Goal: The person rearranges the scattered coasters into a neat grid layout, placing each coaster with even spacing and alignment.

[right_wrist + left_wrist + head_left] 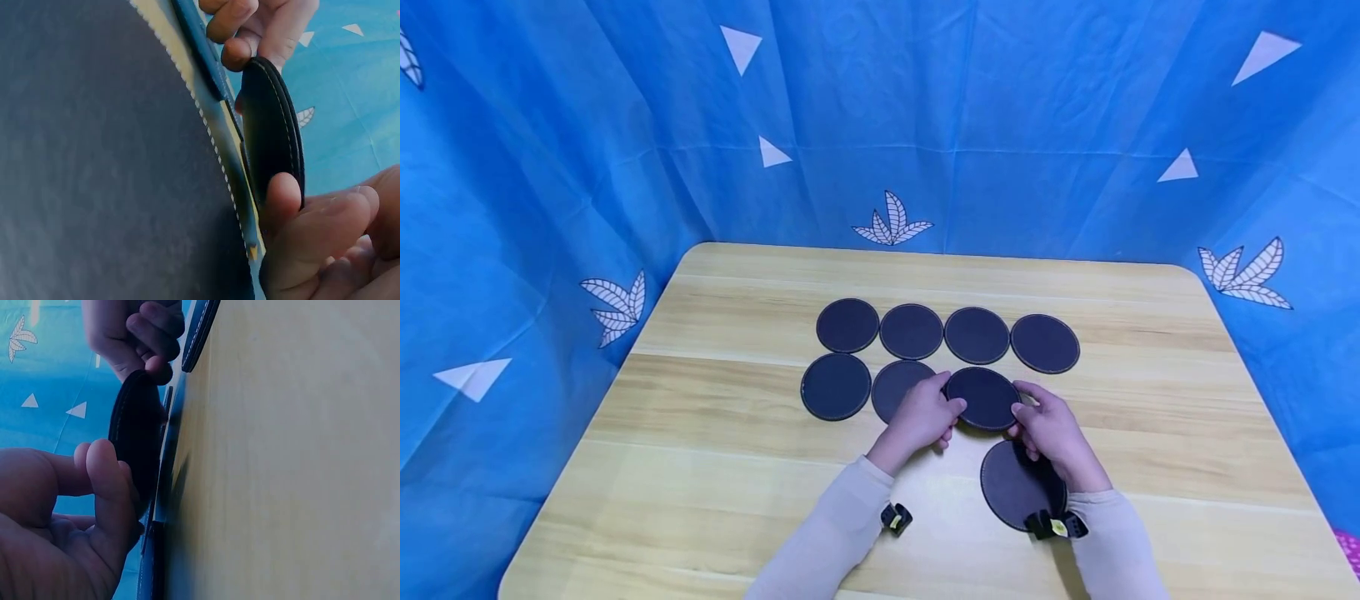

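Both hands hold one round black coaster between them, tipped up over the wooden table. My left hand pinches the left edge of this held coaster, thumb on top. At its opposite edge my right hand grips it between thumb and fingers. In the right wrist view the held coaster shows a stitched, layered rim. Left of it lie two coasters, an outer one and an inner one partly covered by my left hand. Under my right wrist lies another coaster, partly hidden.
Behind the hands, several coasters lie flat in a row, edges close together, the rightmost coaster slightly nearer. The wooden table has rounded far corners. A blue patterned cloth hangs behind it and along its sides.
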`<state>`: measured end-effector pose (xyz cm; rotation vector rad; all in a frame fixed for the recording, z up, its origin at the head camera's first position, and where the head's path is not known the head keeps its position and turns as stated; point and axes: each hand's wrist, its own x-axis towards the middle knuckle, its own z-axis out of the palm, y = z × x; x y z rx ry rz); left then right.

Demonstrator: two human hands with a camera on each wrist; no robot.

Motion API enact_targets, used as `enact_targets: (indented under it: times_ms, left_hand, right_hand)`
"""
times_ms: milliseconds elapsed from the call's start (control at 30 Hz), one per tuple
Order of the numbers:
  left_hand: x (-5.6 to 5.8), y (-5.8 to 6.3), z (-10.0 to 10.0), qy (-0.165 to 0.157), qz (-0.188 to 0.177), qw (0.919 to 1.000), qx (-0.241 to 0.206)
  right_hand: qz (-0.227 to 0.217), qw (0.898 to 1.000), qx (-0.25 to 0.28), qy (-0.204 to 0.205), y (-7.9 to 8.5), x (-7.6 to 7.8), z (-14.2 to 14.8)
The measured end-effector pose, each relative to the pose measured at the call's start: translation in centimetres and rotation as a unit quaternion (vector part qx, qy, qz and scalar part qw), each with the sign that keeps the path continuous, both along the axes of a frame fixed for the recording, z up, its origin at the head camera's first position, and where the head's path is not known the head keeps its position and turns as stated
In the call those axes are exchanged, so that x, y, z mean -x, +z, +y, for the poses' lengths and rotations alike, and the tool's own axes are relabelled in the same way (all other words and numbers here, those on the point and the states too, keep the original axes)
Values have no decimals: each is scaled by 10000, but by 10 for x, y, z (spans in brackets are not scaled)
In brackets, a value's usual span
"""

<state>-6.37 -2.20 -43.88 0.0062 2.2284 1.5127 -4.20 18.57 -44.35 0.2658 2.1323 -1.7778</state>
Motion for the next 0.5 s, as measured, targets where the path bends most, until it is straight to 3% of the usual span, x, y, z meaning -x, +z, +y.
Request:
enact_targets:
  times_ms: [300,500]
  left_hand:
    - [2,-2,2,46,-381,9992,-149]
    - [4,1,3,-154,-449,9988,103]
  right_hand:
    - [-86,9987,-447,234,0,2,-1]
    - [-15,9961,-852,208,2,5,-2]
